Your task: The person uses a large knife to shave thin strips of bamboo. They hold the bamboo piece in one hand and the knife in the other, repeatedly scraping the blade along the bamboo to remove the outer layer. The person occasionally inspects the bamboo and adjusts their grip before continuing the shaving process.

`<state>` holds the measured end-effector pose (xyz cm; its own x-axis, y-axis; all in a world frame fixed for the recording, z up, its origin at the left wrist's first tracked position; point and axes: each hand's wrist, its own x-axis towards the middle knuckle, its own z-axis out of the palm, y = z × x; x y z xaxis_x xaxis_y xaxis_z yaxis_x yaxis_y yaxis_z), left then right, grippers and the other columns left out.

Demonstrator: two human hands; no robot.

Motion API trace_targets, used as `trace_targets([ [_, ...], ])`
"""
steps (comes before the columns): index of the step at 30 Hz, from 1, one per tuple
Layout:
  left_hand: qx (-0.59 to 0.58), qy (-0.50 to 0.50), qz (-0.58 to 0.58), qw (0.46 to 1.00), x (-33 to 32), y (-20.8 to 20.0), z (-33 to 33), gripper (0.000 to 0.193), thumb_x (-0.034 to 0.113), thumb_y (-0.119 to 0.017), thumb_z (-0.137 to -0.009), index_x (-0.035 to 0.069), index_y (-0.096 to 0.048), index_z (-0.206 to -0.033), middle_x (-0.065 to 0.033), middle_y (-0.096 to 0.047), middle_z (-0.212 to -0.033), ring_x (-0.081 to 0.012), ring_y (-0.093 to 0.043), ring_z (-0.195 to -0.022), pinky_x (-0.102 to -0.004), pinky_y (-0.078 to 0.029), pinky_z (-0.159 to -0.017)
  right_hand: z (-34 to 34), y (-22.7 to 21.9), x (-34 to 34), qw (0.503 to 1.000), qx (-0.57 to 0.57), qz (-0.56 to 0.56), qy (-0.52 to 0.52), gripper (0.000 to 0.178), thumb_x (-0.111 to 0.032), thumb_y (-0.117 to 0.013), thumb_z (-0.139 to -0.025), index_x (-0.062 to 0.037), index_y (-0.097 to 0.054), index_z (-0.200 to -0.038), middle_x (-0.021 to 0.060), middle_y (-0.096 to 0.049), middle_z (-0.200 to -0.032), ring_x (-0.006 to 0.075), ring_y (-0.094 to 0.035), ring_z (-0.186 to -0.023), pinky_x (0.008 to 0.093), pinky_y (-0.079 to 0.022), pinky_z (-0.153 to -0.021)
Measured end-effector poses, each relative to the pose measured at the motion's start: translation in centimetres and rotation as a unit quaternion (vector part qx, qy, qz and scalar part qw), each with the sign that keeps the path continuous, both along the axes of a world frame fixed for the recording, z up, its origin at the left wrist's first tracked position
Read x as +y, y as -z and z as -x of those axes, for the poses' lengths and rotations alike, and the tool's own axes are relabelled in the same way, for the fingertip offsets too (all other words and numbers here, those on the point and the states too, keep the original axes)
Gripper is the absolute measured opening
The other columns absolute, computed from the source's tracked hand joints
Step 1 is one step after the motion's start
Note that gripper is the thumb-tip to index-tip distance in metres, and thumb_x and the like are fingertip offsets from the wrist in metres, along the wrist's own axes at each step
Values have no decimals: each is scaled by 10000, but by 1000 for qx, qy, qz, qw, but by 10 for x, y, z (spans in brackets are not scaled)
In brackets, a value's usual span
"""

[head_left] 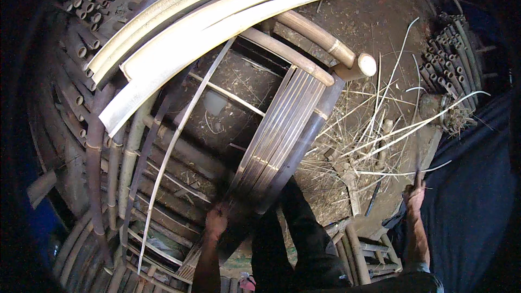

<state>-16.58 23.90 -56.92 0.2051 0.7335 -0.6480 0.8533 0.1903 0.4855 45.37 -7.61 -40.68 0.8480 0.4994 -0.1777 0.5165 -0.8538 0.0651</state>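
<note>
1 left hand (216, 221), mine: at the near end of the bamboo slats (277, 127), apparently to steady them; shadow hides whether its fingers grip.
1 right hand (415, 196), mine: fingers closed around a slim blade-like tool (418, 169), held well out to my side, presumably keeping it clear of the slats.
1 set, said slats: side by side along 1 dark bamboo pole (302, 144), far ends at 1 bamboo rail (290, 54), which likely backs them.

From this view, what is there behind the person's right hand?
Dark blue cloth and brown ground show behind the right hand, with pale bamboo strips nearby; whatever the hand itself covers cannot be seen.
</note>
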Motion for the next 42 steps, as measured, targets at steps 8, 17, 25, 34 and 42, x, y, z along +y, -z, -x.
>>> trace_targets([
  [8, 103, 90, -8, 991, 15, 7, 1, 378, 399, -527, -908, 78, -690, -1022, -243, -668, -919, -439, -624, -909, -511, -500, -783, 126, 123, 302, 960, 226, -7, -168, 677, -48, -486, -884, -327, -308, -1476, 244, -501, -1167, 433, -571, -1023, 478, -500, -867],
  [17, 64, 81, -343, 934, 21, 9, -67, 638, 405, -597, -889, -50, -454, -1312, -288, -475, -1286, -428, -461, -1180, -463, -367, -1022, 111, 211, 367, 967, 147, 67, -200, 684, -127, -467, -899, -351, -234, -1501, 244, -516, -1141, 435, -602, -991, 491, -511, -866],
  [25, 82, 42, -248, 964, -13, 26, -52, 646, 378, -605, -880, -34, -424, -1343, -281, -439, -1333, -425, -432, -1227, -481, -355, -1039, 106, 156, 476, 900, 27, 167, -402, 364, -123, -419, -912, -90, -604, -1224, 234, -618, -1023, 358, -633, -1008, 421, -545, -790],
  [34, -4, 44, -54, 998, 15, 23, -30, 664, 347, -614, -869, -17, -389, -1378, -273, -398, -1386, -422, -399, -1281, -502, -340, -1058, 117, 151, 467, 901, 73, 199, -379, 277, -193, -491, -888, -150, -665, -1099, 205, -684, -957, 394, -670, -843, 504, -533, -737],
  [42, 229, -36, -121, 965, 190, 30, 112, 579, 344, -600, -863, -12, -476, -1304, -252, -498, -1315, -423, -511, -1183, -495, -428, -968, 161, 89, 138, 944, 186, 17, -272, 566, -142, -510, -922, -147, -342, -1462, 223, -609, -1038, 383, -613, -768, 446, -493, -621],
])
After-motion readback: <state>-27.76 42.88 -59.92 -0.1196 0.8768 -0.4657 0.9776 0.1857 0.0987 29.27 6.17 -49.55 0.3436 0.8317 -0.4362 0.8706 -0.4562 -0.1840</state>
